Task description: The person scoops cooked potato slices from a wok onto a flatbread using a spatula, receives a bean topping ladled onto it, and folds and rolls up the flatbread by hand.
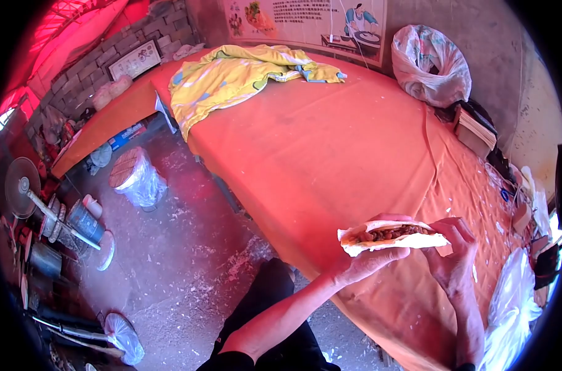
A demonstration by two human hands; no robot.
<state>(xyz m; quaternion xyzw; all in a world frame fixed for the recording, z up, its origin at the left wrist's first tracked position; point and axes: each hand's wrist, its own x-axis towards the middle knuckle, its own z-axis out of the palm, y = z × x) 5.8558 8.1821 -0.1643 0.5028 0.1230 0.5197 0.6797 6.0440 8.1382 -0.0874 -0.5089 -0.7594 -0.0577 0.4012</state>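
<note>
A filled flatbread sandwich is held up above the orange-covered table, its open edge showing brown chopped filling between two pale layers of bread. My left hand supports it from below, with the thumb along the near side and fingers behind the far side. At the right end of the bread, my right hand grips with bent fingers. Part of that hand's grip is hidden by the bread.
A yellow patterned cloth lies on the far part of the orange table cover. White plastic bags and a box of paper line the right side. A plastic-wrapped stool and a fan stand on the left.
</note>
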